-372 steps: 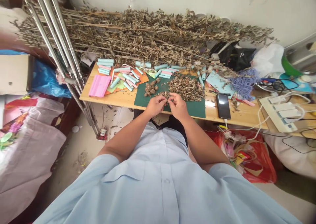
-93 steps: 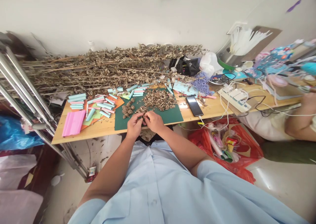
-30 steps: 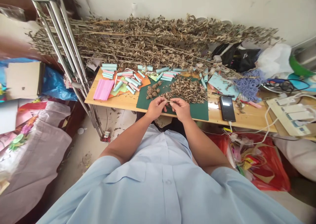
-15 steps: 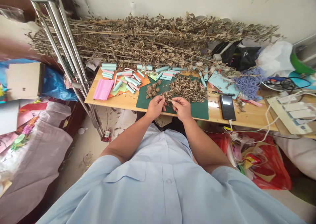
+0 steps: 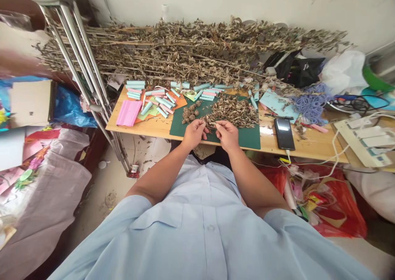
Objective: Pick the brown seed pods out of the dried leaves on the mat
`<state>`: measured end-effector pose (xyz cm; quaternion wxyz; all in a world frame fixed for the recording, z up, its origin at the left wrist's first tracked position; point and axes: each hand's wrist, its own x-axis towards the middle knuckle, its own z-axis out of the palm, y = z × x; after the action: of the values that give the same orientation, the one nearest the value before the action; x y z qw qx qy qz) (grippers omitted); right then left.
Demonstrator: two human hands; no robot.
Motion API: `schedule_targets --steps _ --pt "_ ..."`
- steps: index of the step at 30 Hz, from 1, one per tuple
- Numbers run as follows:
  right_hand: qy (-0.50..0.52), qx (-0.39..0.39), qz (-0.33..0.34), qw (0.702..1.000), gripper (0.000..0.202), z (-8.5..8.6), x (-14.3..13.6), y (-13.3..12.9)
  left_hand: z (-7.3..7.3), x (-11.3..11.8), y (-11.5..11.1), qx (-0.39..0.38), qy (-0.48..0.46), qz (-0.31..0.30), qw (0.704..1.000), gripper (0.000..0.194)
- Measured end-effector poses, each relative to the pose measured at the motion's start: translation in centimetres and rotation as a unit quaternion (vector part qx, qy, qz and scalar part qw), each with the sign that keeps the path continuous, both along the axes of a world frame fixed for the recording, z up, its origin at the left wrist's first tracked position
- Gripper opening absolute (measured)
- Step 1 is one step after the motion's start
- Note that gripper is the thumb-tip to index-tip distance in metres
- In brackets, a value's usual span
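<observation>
The loose dried leaves (image 5: 235,111) lie in a broad, uneven heap on the right half of a dark green mat (image 5: 250,139), which sits at the front edge of the wooden tabletop (image 5: 267,142). They are curled, brittle-looking and crumpled, mixed in shade from pale tan to dark brown, with thin edges sticking out every way; a thinner tongue of the heap reaches left and forward toward the fingers. Beside it, on the left half of the mat, a cluster of brown balls (image 5: 190,114) rests close together, rough and lumpy on the surface, roundish and much alike in size. The left hand (image 5: 194,134) and the right hand (image 5: 227,135) are over the front edge of the mat, facing each other with a small gap between them. The fingers of each are curled in with thumb and forefinger brought together; whether either one grips a bit of leaf is too small to tell. Behind, long dried stalks (image 5: 185,45) with shrivelled grey-brown leaves lie in a thick bundle along the wall. Blue and pink paper rolls (image 5: 165,103) lie left of the mat, and a black phone (image 5: 284,134) lies to its right.
</observation>
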<state>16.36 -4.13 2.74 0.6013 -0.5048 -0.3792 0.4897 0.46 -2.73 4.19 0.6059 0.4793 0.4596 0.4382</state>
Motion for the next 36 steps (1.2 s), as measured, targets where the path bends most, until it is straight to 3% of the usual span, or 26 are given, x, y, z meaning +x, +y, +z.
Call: schedule_targets --steps 12,20,36 --pt "-0.103 0.002 0.05 0.993 0.026 0.2 0.1 -0.2 -0.1 -0.2 0.0 0.009 -0.017 -0.031 0.999 0.018" --pt "-0.175 0.016 0.089 0.98 0.025 1.9 -0.5 -0.8 0.4 -0.3 -0.1 0.051 0.057 -0.053 0.996 0.014" --pt "-0.315 0.016 0.017 0.949 0.02 1.1 -1.1 -0.9 0.6 0.0 -0.4 0.082 0.165 -0.044 0.982 0.016"
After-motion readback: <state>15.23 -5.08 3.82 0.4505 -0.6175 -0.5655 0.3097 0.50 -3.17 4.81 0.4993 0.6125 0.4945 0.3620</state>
